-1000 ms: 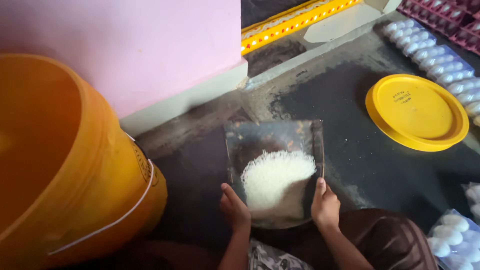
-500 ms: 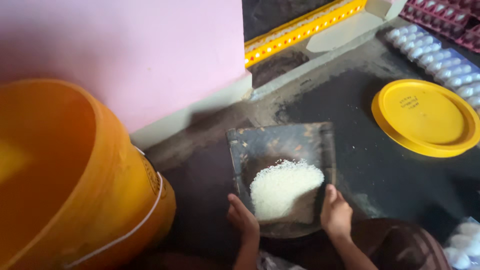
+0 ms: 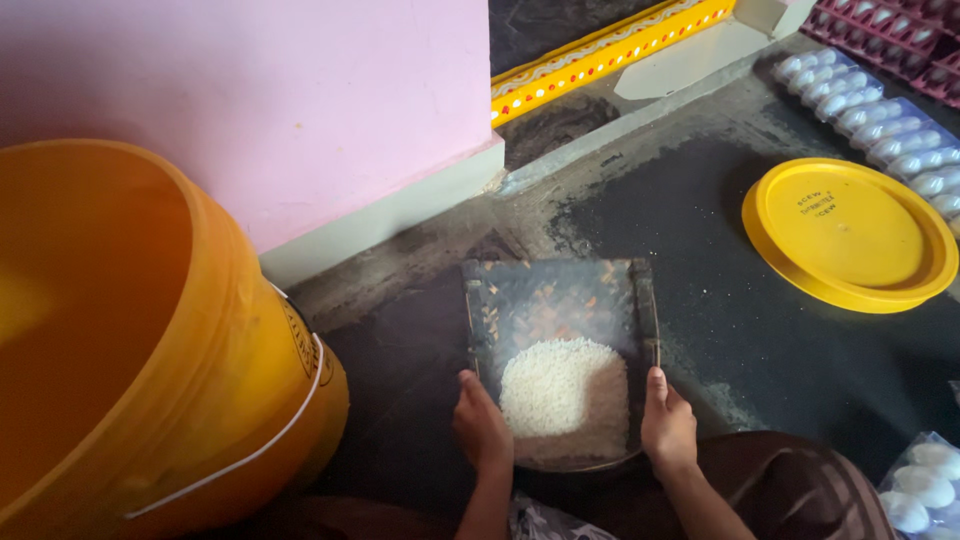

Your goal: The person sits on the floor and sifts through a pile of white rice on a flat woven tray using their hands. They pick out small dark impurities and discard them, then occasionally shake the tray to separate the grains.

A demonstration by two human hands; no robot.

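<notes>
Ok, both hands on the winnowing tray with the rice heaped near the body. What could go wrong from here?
1. The winnowing tray looks open at its far edge; a hard toss might send rice onto the dark floor.
2. The left hand and right hand grip only the near corners, so the tray could tip.
3. The yellow bucket stands close on the left; a wide swing may knock it.

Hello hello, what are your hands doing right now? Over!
Left hand and right hand grip the tray edges. White rice heaped near end. Orange bucket close left, not touching.

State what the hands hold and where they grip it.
Both hands, left hand and right hand, hold a flat winnowing tray of white rice, gripping its two side edges near its rounded end.
</notes>
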